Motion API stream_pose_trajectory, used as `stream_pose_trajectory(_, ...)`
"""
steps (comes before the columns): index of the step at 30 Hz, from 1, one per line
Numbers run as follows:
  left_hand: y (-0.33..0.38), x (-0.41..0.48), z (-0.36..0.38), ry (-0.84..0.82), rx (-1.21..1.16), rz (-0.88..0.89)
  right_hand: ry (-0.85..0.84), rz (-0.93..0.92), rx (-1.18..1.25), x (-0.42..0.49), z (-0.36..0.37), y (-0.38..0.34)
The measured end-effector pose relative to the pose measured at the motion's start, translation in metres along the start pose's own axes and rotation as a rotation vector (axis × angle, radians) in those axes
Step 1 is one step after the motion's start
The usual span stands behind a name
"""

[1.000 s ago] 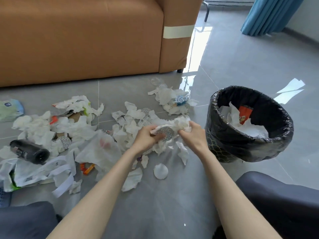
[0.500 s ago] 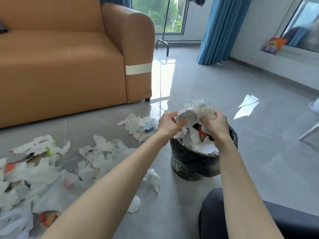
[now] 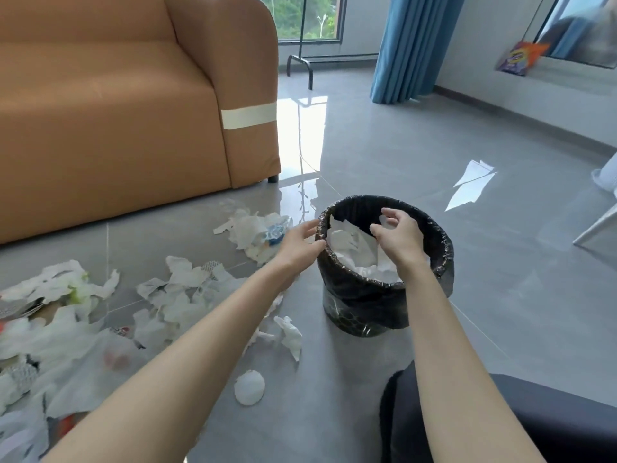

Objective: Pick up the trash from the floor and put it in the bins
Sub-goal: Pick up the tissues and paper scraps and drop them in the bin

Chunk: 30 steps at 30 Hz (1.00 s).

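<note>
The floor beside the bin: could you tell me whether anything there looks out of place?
Torn white tissues lie strewn over the grey floor left of the black-lined bin, in front of the orange sofa, and a round white pad lies apart, nearer the camera. A pale tape strip crosses the sofa arm.

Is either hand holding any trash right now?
No: the left hand and right hand are both empty, fingers loose, by the black bin.
</note>
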<state>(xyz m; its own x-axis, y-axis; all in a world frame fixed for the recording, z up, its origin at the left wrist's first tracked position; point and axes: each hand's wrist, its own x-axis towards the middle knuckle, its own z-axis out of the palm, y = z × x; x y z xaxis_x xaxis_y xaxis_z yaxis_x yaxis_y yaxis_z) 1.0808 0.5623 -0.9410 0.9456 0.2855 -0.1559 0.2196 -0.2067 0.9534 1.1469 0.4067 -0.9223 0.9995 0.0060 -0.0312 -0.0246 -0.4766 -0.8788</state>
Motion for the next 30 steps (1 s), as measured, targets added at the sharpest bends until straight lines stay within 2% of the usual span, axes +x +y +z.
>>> stream_pose_trajectory(3, -0.005, -0.007, -0.025, 0.054, -0.010, 0.016, 0.007, -0.062, 0.052, -0.008, 0.014, -0.012)
stream_pose_trajectory(6, -0.016, -0.019, -0.058, 0.123, 0.000, 0.015, -0.080, -0.125, 0.070, -0.024, 0.038, -0.025)
stream_pose_trajectory(9, -0.040, -0.033, -0.088, 0.197, 0.039, -0.009, -0.237, -0.180, 0.045, -0.044, 0.071, -0.029)
stream_pose_trajectory(13, -0.095, -0.059, -0.118, 0.289, 0.103, -0.129, -0.483, -0.167, -0.077, -0.075, 0.124, -0.012)
stream_pose_trajectory(19, -0.196, -0.115, -0.146, 0.246, 0.451, -0.387, -0.802, -0.007, -0.401, -0.122, 0.191, 0.057)
stream_pose_trajectory(23, -0.236, -0.153, -0.151, 0.241, 0.618, -0.535, -0.819, -0.016, -0.607, -0.160, 0.217, 0.109)
stream_pose_trajectory(26, -0.262, -0.165, -0.151, 0.228, 0.601, -0.600, -0.818, -0.032, -0.686, -0.178, 0.223, 0.136)
stream_pose_trajectory(30, -0.292, -0.166, -0.147, 0.134, 0.569, -0.648, -0.768, -0.120, -0.797, -0.184, 0.226, 0.153)
